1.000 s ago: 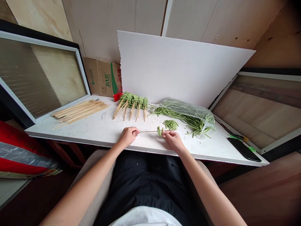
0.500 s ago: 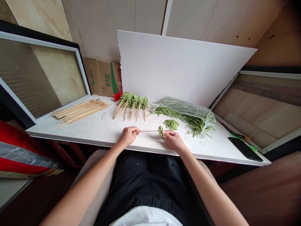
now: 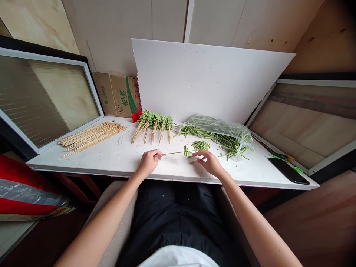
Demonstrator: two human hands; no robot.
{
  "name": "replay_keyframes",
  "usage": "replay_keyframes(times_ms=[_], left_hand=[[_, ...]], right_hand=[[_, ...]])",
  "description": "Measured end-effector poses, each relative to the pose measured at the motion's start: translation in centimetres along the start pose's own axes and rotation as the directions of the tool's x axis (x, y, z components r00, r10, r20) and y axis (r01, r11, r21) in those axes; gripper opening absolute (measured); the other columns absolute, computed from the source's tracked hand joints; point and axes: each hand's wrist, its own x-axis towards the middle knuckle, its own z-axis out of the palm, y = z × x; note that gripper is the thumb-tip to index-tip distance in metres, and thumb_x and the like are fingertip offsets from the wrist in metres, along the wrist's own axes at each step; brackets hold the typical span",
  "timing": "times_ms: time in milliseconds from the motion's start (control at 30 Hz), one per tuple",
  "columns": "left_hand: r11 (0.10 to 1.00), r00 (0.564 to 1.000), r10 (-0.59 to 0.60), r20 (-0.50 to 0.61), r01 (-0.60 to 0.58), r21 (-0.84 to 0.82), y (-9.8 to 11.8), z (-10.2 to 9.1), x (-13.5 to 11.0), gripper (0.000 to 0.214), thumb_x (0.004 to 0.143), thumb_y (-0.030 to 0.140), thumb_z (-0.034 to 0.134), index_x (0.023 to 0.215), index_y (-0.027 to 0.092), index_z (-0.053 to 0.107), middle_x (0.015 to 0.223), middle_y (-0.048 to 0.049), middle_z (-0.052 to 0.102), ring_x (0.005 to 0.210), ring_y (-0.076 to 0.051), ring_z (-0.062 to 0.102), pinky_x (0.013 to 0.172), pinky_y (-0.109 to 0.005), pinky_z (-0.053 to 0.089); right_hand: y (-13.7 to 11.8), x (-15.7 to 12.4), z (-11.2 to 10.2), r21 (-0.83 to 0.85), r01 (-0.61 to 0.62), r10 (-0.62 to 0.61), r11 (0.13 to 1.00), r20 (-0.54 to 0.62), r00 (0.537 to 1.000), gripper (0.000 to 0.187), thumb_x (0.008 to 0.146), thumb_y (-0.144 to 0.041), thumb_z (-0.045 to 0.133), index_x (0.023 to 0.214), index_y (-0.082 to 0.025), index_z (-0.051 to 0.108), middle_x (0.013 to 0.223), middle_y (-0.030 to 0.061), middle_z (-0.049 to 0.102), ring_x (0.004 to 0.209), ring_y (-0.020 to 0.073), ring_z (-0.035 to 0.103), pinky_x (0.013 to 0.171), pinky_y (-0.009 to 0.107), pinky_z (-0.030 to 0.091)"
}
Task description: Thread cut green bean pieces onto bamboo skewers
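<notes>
My left hand [image 3: 149, 161] pinches the blunt end of a thin bamboo skewer [image 3: 172, 152] held level over the white table [image 3: 111, 159]. A few short green bean pieces [image 3: 187, 151] are threaded near its tip. My right hand [image 3: 209, 161] hovers just right of those pieces, fingers loosely spread, with nothing seen between them. A small heap of cut bean pieces [image 3: 200, 145] lies just beyond it.
Several finished bean skewers [image 3: 154, 124] lie fanned at the back. A pile of bare skewers [image 3: 90, 135] is at the left. A plastic bag of long beans [image 3: 222, 135] lies to the right. A black phone [image 3: 288, 170] rests near the right edge.
My right hand has let go of the bean pieces on the skewer and opened slightly to the right. The view has shifted a little leftward and down.
</notes>
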Motion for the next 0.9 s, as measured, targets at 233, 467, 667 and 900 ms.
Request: replay_keyframes(times_ms=[233,467,667,900], left_hand=[[1.0,1.0,-0.001,0.002,0.001,0.005,0.2,-0.2,0.0,0.022,0.089,0.015,0.056,0.088,0.019,0.077,0.076,-0.0027,0.077,0.077,-0.018,0.072,0.077,-0.027,0.054],[1.0,1.0,-0.001,0.016,0.001,0.016,0.1,-0.2,0.0,0.023,0.089,0.017,0.055,0.091,0.019,0.077,0.077,-0.003,0.077,0.078,-0.019,0.073,0.078,-0.028,0.056],[0.999,1.0,0.003,0.006,-0.003,0.043,0.1,-0.1,0.0,0.021,0.09,0.02,0.056,0.091,0.02,0.078,0.077,-0.003,0.077,0.075,-0.018,0.071,0.077,-0.027,0.055],[0.999,1.0,0.008,0.023,-0.009,0.043,-0.4,-0.1,0.0,0.023,0.089,0.017,0.055,0.093,0.019,0.078,0.078,-0.0025,0.077,0.075,-0.018,0.071,0.075,-0.027,0.053]], right_hand=[[2.0,-0.4,2.1,-0.453,0.15,-0.177,0.879,-0.019,0.984,0.032,0.101,-0.02,0.053,0.119,-0.023,0.08,0.104,0.0142,0.074,0.099,0.0316,0.058,0.089,0.045,0.049],[2.1,-0.4,1.9,-0.476,0.203,-0.226,0.856,0.009,0.974,0.033,0.1,-0.015,0.053,0.109,-0.025,0.082,0.106,0.013,0.073,0.104,0.0318,0.054,0.091,0.044,0.047],[0.8,-0.3,0.2,-0.346,0.242,-0.235,0.907,0.064,0.97,0.036,0.102,-0.019,0.048,0.112,-0.024,0.081,0.107,0.0123,0.075,0.101,0.0298,0.059,0.09,0.044,0.049],[0.2,-0.3,-0.8,-0.297,0.179,-0.114,0.938,0.223,0.968,0.016,0.092,-0.027,0.07,0.1,-0.025,0.083,0.101,0.009,0.076,0.099,0.0284,0.065,0.093,0.041,0.051]])
